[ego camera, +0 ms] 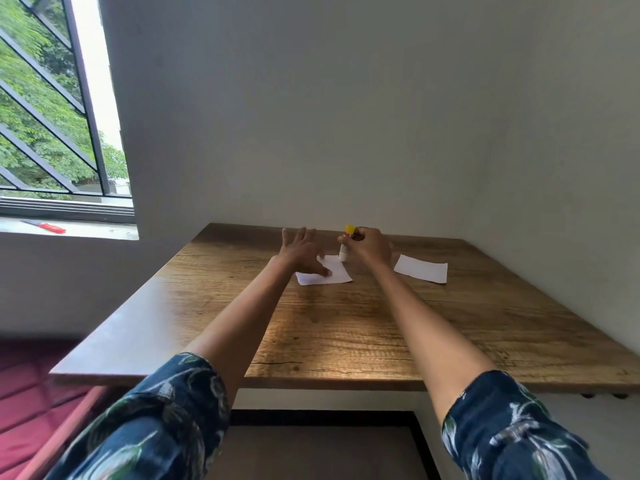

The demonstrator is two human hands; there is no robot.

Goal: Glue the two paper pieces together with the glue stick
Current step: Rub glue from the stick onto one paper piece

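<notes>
Glue stick [345, 244] held upright at the far edge of one paper piece, which is pinned for gluing.

The right hand [370, 245] curls round the upper part of the stick, its yellow end up and its lower end down at the back edge of the near paper piece [325, 274], a grip that suits pressing and dragging it across the sheet. The left hand [300, 250] lies flat with fingers spread, its thumb on the same sheet, apparently to keep the light paper from sliding on the wooden worktop [346, 327]. Whether the stick is uncapped cannot be made out. The second paper piece [421, 268] lies flat to the right, apart from both hands, likely waiting to be laid on once glue is spread.
</notes>
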